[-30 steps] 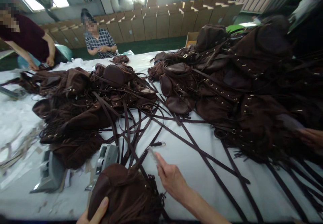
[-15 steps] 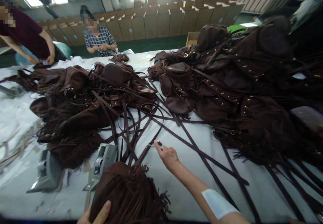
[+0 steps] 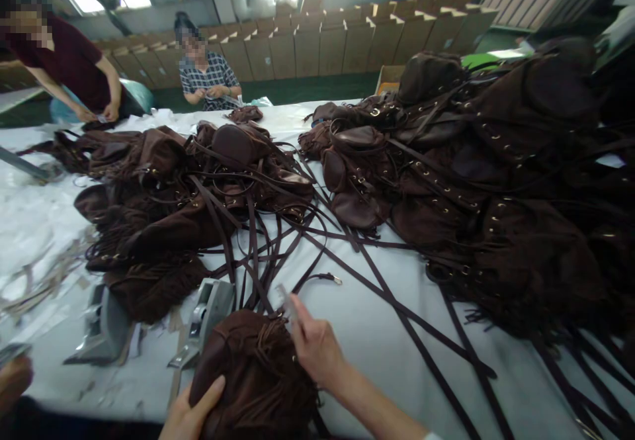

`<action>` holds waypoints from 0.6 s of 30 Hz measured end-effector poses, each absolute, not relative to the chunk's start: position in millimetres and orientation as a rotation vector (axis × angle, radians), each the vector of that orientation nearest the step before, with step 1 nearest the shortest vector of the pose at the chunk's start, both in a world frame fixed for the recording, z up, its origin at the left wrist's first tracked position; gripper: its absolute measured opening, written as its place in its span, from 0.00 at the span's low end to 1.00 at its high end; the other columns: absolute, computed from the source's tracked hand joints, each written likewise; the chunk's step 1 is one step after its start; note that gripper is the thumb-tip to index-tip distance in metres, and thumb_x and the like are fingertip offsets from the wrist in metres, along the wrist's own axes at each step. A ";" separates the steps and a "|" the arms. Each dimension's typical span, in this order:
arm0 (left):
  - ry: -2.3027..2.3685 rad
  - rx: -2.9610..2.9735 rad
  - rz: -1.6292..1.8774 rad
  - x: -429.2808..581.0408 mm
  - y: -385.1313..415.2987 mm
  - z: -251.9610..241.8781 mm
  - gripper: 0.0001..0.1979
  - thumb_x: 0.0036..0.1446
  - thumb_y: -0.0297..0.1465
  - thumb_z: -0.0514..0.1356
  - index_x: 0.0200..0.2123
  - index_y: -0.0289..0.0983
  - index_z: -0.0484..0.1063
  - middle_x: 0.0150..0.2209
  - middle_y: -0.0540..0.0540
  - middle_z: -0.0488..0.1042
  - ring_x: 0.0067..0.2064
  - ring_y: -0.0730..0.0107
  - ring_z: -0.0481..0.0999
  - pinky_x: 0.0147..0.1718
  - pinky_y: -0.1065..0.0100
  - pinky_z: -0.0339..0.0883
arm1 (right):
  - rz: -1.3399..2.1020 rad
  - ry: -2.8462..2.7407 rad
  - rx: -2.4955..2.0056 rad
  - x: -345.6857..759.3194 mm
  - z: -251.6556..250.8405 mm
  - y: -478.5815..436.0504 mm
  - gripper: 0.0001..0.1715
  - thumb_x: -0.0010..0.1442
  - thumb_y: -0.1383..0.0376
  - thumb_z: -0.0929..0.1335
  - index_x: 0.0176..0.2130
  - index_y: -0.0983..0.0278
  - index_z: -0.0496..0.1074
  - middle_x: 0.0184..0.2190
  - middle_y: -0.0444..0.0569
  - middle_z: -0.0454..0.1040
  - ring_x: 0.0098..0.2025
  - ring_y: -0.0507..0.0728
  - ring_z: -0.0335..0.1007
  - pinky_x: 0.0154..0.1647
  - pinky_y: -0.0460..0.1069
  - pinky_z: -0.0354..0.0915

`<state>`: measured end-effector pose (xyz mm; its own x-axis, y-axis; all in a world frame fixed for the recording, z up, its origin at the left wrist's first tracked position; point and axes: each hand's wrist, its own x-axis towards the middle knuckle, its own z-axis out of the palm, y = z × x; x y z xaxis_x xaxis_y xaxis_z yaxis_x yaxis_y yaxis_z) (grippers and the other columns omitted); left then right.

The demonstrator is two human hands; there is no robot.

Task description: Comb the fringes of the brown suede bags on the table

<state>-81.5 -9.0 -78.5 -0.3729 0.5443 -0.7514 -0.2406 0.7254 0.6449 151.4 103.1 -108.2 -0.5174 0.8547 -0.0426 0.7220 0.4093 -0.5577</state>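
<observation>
Brown fringed bag (image 3: 253, 364) in left fingers (image 3: 213, 394)

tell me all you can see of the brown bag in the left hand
The dark brown bag looks like suede or leather, with a smooth rounded end and loose fringe. The left hand holds its left side, thumb on top, at the table; the right hand, with a blurred pale item, is at its upper right.

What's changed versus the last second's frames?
The right hand moved left and back from the metal buckle on a dark brown strap to the dark brown, fringed, leather-look bag, holding a blurred, thin grey tool. Another person's hand has entered lower left; one at the right edge has gone. Left hand still grips the bag.
</observation>
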 end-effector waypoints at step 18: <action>2.045 1.557 0.374 -83.9 15.0 -107.3 0.37 0.47 0.24 0.54 0.63 0.27 0.51 0.65 0.30 0.54 0.66 0.49 0.52 0.63 0.51 0.47 | 0.126 -2.701 -1.614 151.4 -155.5 135.2 0.36 0.58 0.78 0.59 0.64 0.68 0.52 0.25 0.51 0.72 0.28 0.56 0.73 0.28 0.48 0.67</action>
<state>-83.9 15.0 -107.3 -0.1883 0.9504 -0.2476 0.8014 0.2945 0.5207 151.4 135.2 -155.5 -0.4747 0.8789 -0.0474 0.8794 0.4715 -0.0650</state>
